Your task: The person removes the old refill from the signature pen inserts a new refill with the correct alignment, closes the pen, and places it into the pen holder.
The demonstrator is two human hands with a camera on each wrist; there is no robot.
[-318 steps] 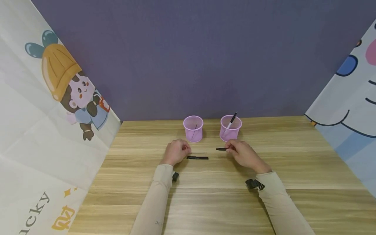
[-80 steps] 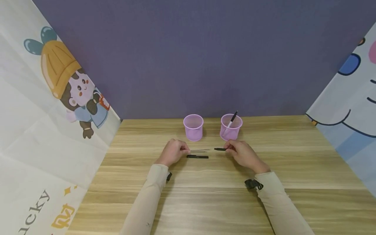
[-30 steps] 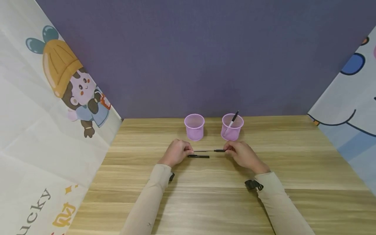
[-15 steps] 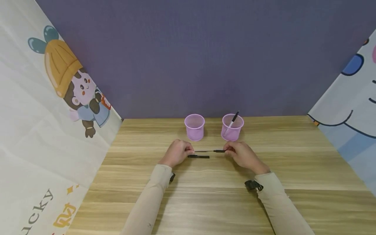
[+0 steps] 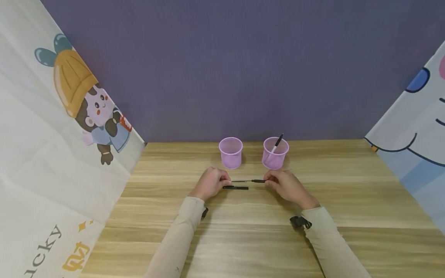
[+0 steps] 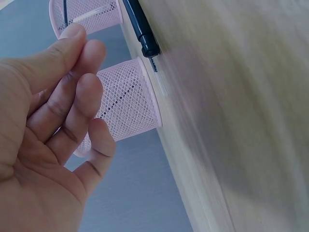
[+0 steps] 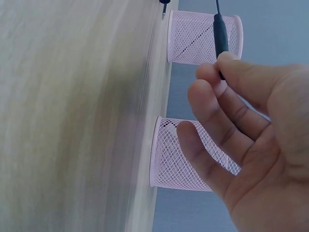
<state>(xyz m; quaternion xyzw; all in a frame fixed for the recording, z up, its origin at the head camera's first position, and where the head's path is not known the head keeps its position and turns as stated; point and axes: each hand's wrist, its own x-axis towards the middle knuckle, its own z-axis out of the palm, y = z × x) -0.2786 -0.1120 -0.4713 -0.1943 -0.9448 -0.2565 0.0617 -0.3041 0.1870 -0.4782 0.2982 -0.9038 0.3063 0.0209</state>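
In the head view my left hand pinches one end of a thin dark pen refill, which points right. My right hand pinches a slim black pen piece between thumb and fingertips. The refill's far end meets the left end of this piece; how deep it sits cannot be told. The right wrist view shows a thin dark rod at the tip of the pinched piece. A black pen part lies just in front of the refill, its left end by my left fingers.
A pink mesh cup stands behind my left hand. Another pink mesh cup, behind my right hand, holds a black-and-white pen. A dark panel rises at the back of the wooden table.
Since the earliest frame, the thin stick in the left cup is out of sight there. The refill and black pen piece have come together. The last half second shows hardly any movement.
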